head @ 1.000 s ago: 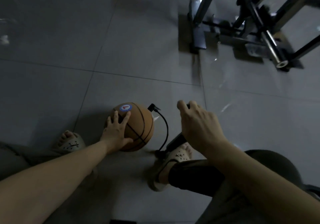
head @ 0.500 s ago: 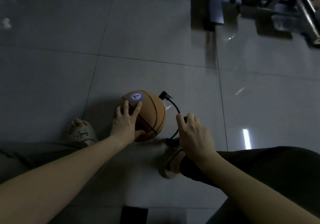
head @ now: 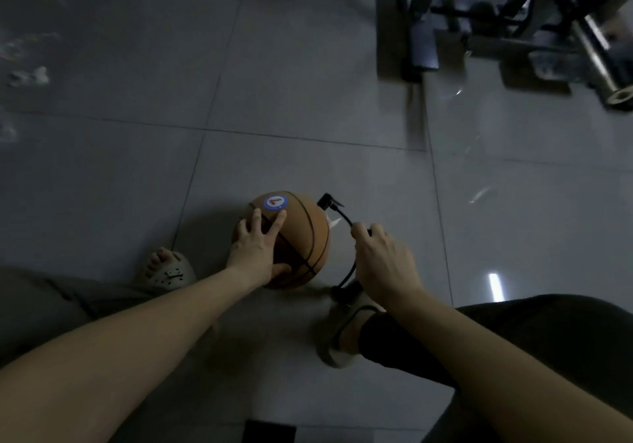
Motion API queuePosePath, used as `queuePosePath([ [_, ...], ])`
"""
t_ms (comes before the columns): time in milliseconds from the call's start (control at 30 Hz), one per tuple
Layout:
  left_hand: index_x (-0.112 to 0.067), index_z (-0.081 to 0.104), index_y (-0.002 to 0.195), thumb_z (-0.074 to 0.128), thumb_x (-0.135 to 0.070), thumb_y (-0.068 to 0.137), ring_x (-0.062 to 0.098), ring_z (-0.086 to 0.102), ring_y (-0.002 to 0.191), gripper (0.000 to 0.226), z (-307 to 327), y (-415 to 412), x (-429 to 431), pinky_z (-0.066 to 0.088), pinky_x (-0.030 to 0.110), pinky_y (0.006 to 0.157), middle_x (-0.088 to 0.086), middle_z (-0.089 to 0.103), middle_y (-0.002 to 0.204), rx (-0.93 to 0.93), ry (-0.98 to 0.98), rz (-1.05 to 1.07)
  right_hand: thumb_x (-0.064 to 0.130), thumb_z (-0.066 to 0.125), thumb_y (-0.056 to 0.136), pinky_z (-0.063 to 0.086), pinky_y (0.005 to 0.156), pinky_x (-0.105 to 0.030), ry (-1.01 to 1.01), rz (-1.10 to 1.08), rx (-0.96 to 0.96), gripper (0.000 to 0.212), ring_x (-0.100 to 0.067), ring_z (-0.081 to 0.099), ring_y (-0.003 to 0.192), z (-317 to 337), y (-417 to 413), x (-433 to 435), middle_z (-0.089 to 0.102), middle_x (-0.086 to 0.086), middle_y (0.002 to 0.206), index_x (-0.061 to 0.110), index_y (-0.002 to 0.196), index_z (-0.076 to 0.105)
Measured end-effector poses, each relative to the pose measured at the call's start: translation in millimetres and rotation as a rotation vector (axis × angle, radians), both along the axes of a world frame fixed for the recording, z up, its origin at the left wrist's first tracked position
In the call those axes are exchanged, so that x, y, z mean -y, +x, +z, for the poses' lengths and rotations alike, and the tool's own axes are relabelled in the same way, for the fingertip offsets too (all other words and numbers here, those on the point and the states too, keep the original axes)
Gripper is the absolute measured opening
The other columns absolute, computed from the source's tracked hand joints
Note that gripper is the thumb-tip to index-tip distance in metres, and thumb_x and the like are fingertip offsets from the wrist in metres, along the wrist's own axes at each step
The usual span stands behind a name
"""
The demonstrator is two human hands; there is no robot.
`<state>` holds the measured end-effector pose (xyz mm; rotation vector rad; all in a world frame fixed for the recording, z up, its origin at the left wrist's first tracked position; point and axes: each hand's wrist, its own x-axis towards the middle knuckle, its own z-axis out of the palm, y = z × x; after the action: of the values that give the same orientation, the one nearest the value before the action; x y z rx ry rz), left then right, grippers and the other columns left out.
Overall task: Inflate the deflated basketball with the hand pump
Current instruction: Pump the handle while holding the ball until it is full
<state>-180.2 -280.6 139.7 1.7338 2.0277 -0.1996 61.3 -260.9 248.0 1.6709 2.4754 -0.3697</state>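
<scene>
My left hand (head: 255, 249) lies spread on the basketball (head: 294, 237) on the floor (head: 308, 83). Just right of it, my right hand (head: 383, 264) is fisted around the pump handle (head: 369, 231), the pump's axis running down toward my foot.

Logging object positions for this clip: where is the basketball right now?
In the head view the basketball sits on the tiled floor lower centre, under the left hand, with the pump hose and right hand just to its right.
</scene>
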Motion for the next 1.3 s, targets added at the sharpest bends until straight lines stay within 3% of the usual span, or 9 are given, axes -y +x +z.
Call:
queuePosePath([
  [167, -0.038, 0.007, 0.16, 0.073, -0.06, 0.08, 0.048, 0.025, 0.139, 0.106, -9.6, -4.0, -38.2, 0.039, 0.058, 0.109, 0.018, 0.009, 0.162, 0.076, -0.004, 0.019, 0.019, 0.045, 0.1, 0.05, 0.053, -0.04, 0.167, 0.022, -0.053, 0.014, -0.023, 0.053, 0.062, 71.0, 11.9, -42.1, 0.055, -0.006, 0.09, 0.019, 0.114, 0.043],
  [267, -0.028, 0.003, 0.161, 0.08, -0.057, 0.074, 0.049, 0.027, 0.14, 0.12, -14.1, 3.6, -42.1, 0.035, 0.056, 0.113, 0.022, 0.015, 0.159, 0.156, 0.015, 0.187, 0.019, 0.043, 0.102, 0.051, 0.054, -0.039, 0.199, 0.008, -0.067, 0.01, -0.021, 0.053, 0.06, 89.8, 25.0, -42.5, 0.053, -0.003, 0.086, 0.019, 0.112, 0.042],
  [467, -0.033, -0.007, 0.161, 0.081, -0.057, 0.075, 0.05, 0.015, 0.149, 0.125, -3.2, 8.4, -33.1, 0.025, 0.055, 0.119, 0.025, 0.001, 0.166, 0.277, -0.113, 0.337, 0.016, 0.045, 0.099, 0.037, 0.045, -0.03, 0.206, 0.009, -0.017, 0.018, -0.016, 0.042, 0.055, 51.0, 31.4, -4.9, 0.048, -0.003, 0.083, 0.018, 0.116, 0.04],
  [600, -0.032, -0.004, 0.162, 0.077, -0.061, 0.077, 0.05, 0.021, 0.146, 0.121, 3.0, 17.0, -5.3, 0.031, 0.056, 0.117, 0.025, 0.008, 0.164, 0.222, -0.048, 0.305, 0.017, 0.049, 0.097, 0.047, 0.047, -0.031, 0.169, 0.016, 0.013, 0.026, -0.014, 0.043, 0.059, 25.5, 34.1, 14.6, 0.045, -0.001, 0.084, 0.017, 0.122, 0.041],
  [833, -0.034, -0.006, 0.161, 0.071, -0.064, 0.081, 0.049, 0.016, 0.147, 0.115, 24.8, 21.4, 23.0, 0.028, 0.057, 0.118, 0.022, 0.004, 0.165, 0.237, -0.025, 0.271, 0.014, 0.056, 0.092, 0.034, 0.043, -0.025, 0.083, 0.042, 0.024, 0.032, -0.013, 0.038, 0.057, -3.2, 37.1, 45.3, 0.045, -0.003, 0.085, 0.013, 0.122, 0.044],
  [1000, -0.033, -0.006, 0.161, 0.07, -0.064, 0.082, 0.049, 0.017, 0.147, 0.114, 24.8, 21.8, 21.5, 0.028, 0.055, 0.118, 0.023, 0.004, 0.165, 0.206, -0.044, 0.275, 0.023, 0.049, 0.097, 0.044, 0.052, -0.025, -0.024, 0.06, 0.04, 0.033, -0.011, 0.042, 0.066, -18.2, 34.7, 51.7, 0.043, -0.002, 0.095, 0.019, 0.127, 0.035],
  [1133, -0.031, -0.006, 0.161, 0.071, -0.063, 0.082, 0.051, 0.02, 0.146, 0.116, 13.6, 20.4, 1.0, 0.03, 0.055, 0.117, 0.026, 0.005, 0.164, 0.196, -0.069, 0.267, 0.018, 0.046, 0.098, 0.038, 0.052, -0.026, -0.008, 0.03, 0.062, 0.029, -0.013, 0.043, 0.068, -22.7, 26.4, 27.5, 0.042, -0.002, 0.095, 0.019, 0.125, 0.035],
  [1233, -0.029, -0.006, 0.161, 0.072, -0.064, 0.081, 0.051, 0.026, 0.143, 0.117, 8.8, 18.0, -16.2, 0.032, 0.054, 0.115, 0.028, 0.007, 0.163, 0.182, -0.084, 0.269, 0.016, 0.045, 0.098, 0.044, 0.055, -0.03, -0.009, 0.014, 0.063, 0.031, -0.017, 0.047, 0.07, -14.0, 23.1, 10.8, 0.045, -0.003, 0.094, 0.018, 0.128, 0.037],
  [1300, -0.028, -0.006, 0.161, 0.072, -0.064, 0.081, 0.051, 0.027, 0.142, 0.118, 26.4, 4.2, -9.0, 0.033, 0.054, 0.114, 0.029, 0.008, 0.162, 0.165, -0.098, 0.263, 0.018, 0.045, 0.099, 0.041, 0.053, -0.029, 0.026, 0.034, 0.041, 0.03, -0.016, 0.047, 0.066, 20.6, 9.1, 16.0, 0.047, -0.002, 0.091, 0.019, 0.129, 0.037],
])
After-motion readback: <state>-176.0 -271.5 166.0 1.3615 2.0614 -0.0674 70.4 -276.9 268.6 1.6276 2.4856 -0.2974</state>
